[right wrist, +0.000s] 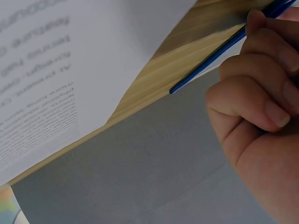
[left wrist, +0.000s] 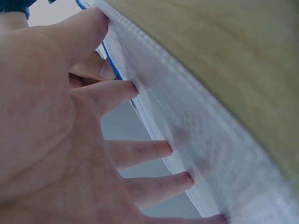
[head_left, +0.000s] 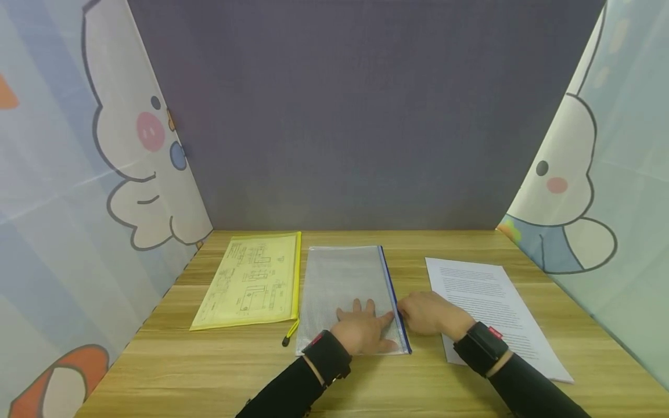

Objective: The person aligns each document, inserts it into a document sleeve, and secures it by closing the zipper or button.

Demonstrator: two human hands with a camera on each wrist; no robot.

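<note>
A flat, rectangular, clear mesh-textured pouch (head_left: 345, 273) lies beneath my left hand (head_left: 360, 334), its 5 digits spread and touching the surface. My right hand (head_left: 428, 313), fingers curled, appears to pinch the blue zip (head_left: 387, 273) along the pouch's right edge, though its grip is partly hidden. Left of the pouch lies a yellow folder (head_left: 256, 278); right, white printed paper (head_left: 481, 302).

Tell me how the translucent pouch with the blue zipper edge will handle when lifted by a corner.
The translucent pouch will probably sag, since its sheet looks thin and pliable. It seems likely to be light for its size, lying so flat. The blue zipper edge may stay stiffer, as it runs straight and looks thicker.
</note>
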